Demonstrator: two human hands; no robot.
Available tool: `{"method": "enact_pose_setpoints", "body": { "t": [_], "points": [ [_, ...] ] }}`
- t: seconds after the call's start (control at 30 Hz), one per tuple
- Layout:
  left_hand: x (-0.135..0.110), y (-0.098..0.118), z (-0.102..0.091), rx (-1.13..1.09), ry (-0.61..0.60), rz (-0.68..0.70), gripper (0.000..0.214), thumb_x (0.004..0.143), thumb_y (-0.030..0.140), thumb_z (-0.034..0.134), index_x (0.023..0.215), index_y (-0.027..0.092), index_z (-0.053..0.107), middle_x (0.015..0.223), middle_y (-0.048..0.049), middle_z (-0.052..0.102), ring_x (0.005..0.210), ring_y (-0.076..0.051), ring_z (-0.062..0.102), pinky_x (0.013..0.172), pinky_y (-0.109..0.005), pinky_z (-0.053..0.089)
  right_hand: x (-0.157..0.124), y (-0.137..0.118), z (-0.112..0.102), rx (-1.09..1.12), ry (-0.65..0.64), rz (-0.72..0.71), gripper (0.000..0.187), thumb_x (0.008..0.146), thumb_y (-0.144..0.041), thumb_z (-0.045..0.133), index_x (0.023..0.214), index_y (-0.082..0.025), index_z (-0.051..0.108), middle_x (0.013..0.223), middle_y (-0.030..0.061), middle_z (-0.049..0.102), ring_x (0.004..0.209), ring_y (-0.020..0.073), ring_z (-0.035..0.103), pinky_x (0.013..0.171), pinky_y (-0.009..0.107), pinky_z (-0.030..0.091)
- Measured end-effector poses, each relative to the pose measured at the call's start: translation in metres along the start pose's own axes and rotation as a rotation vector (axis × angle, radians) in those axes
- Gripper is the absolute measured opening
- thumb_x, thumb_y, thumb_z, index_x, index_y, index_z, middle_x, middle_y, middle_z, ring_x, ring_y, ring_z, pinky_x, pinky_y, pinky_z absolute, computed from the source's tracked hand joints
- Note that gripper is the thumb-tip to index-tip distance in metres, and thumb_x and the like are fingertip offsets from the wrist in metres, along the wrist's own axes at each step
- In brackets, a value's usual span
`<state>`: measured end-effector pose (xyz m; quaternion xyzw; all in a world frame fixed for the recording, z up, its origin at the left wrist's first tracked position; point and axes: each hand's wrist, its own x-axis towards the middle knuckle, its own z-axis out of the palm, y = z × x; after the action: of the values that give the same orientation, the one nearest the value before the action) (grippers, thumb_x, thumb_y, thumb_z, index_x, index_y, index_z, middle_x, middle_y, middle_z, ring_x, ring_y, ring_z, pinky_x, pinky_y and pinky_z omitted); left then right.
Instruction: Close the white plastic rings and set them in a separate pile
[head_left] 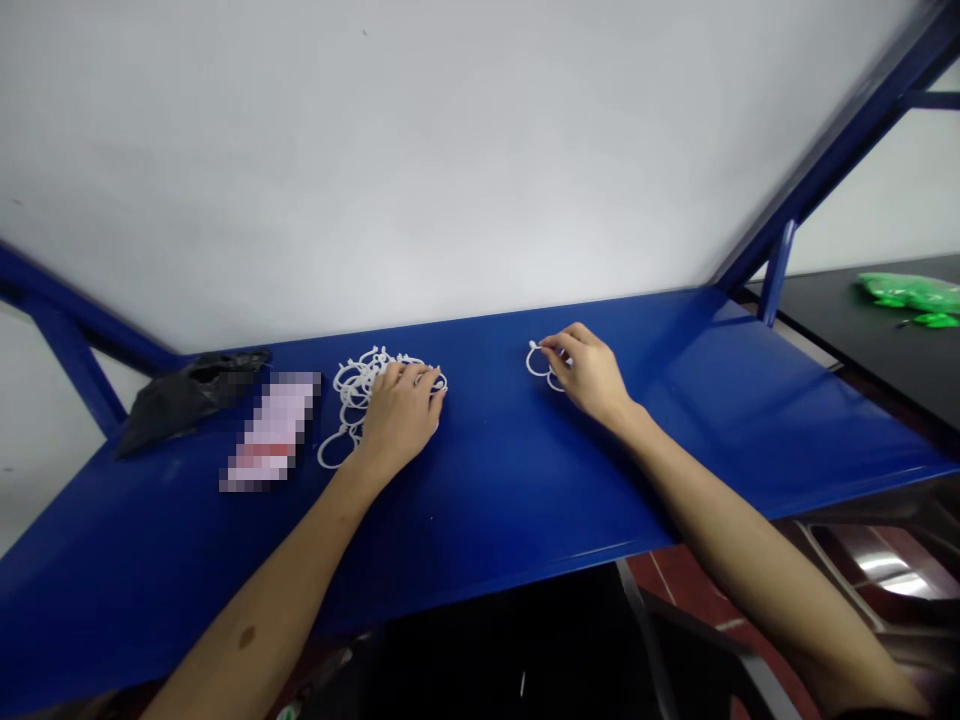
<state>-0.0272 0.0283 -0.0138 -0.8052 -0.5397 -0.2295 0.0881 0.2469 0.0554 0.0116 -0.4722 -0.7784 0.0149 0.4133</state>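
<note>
A tangled pile of white plastic rings (352,385), each with a small knob like a shower curtain ring's, lies on the blue tabletop left of centre. My left hand (401,405) rests over the right side of this pile, fingers apart and touching the rings; part of the pile is hidden under it. Farther right, my right hand (589,368) pinches between thumb and fingertips at a white ring (534,360). Beneath those fingers a second white ring (555,382) shows in part. Whether the two rings are joined cannot be made out.
A blurred-out pinkish flat item (274,430) and a crumpled black plastic bag (191,395) lie at the left of the blue table (480,510). Blue slanted braces (832,150) flank it. A green bag (911,295) sits on a dark table at right.
</note>
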Motion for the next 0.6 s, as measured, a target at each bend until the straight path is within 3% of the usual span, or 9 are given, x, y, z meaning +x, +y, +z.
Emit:
{"method": "enact_pose_setpoints", "body": {
  "t": [0.13, 0.27, 0.47, 0.6],
  "points": [
    [-0.001, -0.011, 0.001, 0.117, -0.077, -0.014, 0.025, 0.096, 0.028, 0.051, 0.104, 0.021, 0.073, 0.103, -0.0121, 0.072, 0.103, -0.034, 0.055, 0.088, -0.049, 0.042, 0.002, 0.035, -0.001, -0.198, -0.061, 0.143, 0.020, 0.093, -0.024, 0.057, 0.105, -0.019, 0.072, 0.091, 0.0091, 0.068, 0.088, 0.0252, 0.060, 0.083, 0.042, 0.051],
    [-0.002, -0.010, -0.003, 0.145, -0.069, -0.003, 0.020, 0.097, 0.030, 0.053, 0.095, 0.022, 0.072, 0.094, -0.0091, 0.073, 0.097, -0.032, 0.055, 0.082, -0.046, 0.039, 0.002, 0.041, -0.001, -0.279, -0.084, 0.197, 0.024, 0.092, -0.022, 0.057, 0.111, -0.016, 0.072, 0.095, 0.0117, 0.069, 0.096, 0.0298, 0.056, 0.083, 0.044, 0.050],
    [0.002, -0.006, -0.014, 0.114, 0.175, 0.000, 0.015, 0.096, 0.032, 0.060, 0.090, 0.023, 0.071, 0.089, -0.0064, 0.074, 0.092, -0.029, 0.055, 0.078, -0.043, 0.036, 0.001, 0.025, -0.002, -0.216, -0.054, 0.101, 0.026, 0.096, -0.025, 0.053, 0.113, -0.018, 0.071, 0.099, 0.0121, 0.068, 0.095, 0.0285, 0.055, 0.087, 0.045, 0.050],
    [0.004, 0.011, -0.025, 0.054, 0.320, 0.122, 0.016, 0.095, 0.032, 0.064, 0.082, 0.025, 0.071, 0.079, -0.0032, 0.071, 0.083, -0.025, 0.054, 0.075, -0.040, 0.035, -0.006, 0.001, 0.004, 0.006, -0.142, 0.016, 0.026, 0.098, -0.035, 0.055, 0.114, -0.022, 0.070, 0.099, 0.0094, 0.069, 0.094, 0.0248, 0.059, 0.088, 0.043, 0.050]
  ]
}}
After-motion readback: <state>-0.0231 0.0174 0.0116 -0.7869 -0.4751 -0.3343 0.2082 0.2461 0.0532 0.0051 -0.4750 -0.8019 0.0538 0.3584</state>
